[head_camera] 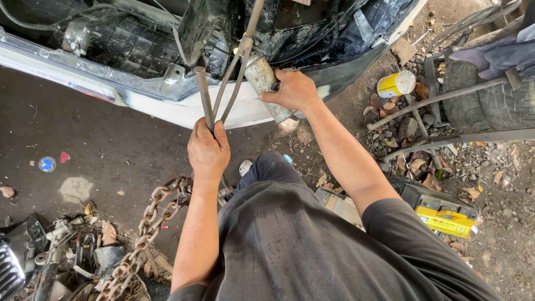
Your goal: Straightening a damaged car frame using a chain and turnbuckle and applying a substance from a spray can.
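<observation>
L hand [208, 149] grips 2 metal rods [223, 95]; R hand [292, 89] holds grimy cylinder [266, 83].

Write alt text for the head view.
Seen from above, the person's left hand grips thin rusty metal rods while the right hand holds a dirty grey metal cylinder against a white car bumper. A rusty heavy chain lies on the dirt floor.

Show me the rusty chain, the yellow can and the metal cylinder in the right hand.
rusty chain [146, 227], head view, a middle link.
yellow can [393, 85], head view, its side wall.
metal cylinder [259, 73], head view, upper body above the right hand [292, 90].
</observation>
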